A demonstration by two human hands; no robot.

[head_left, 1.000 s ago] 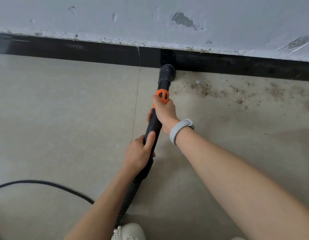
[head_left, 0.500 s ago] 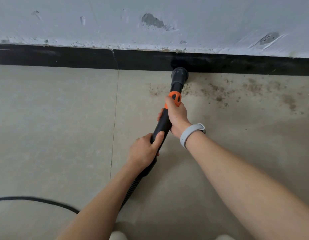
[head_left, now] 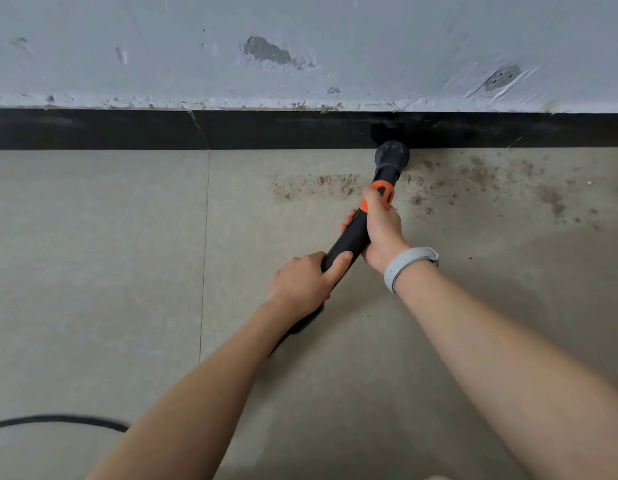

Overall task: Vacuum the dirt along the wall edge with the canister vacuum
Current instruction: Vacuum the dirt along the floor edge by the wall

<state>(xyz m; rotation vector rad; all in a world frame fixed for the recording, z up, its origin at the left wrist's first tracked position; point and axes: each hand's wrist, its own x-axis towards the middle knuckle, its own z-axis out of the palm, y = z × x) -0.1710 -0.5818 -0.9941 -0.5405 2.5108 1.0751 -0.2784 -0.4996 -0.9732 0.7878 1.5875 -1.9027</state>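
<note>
**Nozzle at the skirting, both hands on the wand**

I see the right hand [head_left: 382,230] wrapped round the black vacuum wand [head_left: 352,237], w/ the thumb up by the orange collar [head_left: 383,194]. The left hand [head_left: 302,284] grips the same tube lower down, fingers curled over it, index finger lying along the shaft. The wand is a smooth matte plastic cylinder, angled up and to the right toward the wall. At its tip the round dark-grey nozzle [head_left: 391,154] flares out like a small bell and sits at the floor/skirting junction, touching or v. close to the black baseboard [head_left: 127,129]; can't tell which.

Dirt [head_left: 318,185] lies as gritty brown crumbs in a patch just left of the wand, and more of it [head_left: 491,178] scatters thinly to the right, all near the baseboard. The floor [head_left: 92,254] is pale beige tile, matte, w/ one thin grout line running front to back. The wall [head_left: 369,46] is whitish plaster, chipped and scuffed, rough along its bottom edge. A smooth light-grey wristband [head_left: 406,265] circles the right wrist. A thin black cable [head_left: 58,420] curves across the floor at lower left, blurred.
</note>
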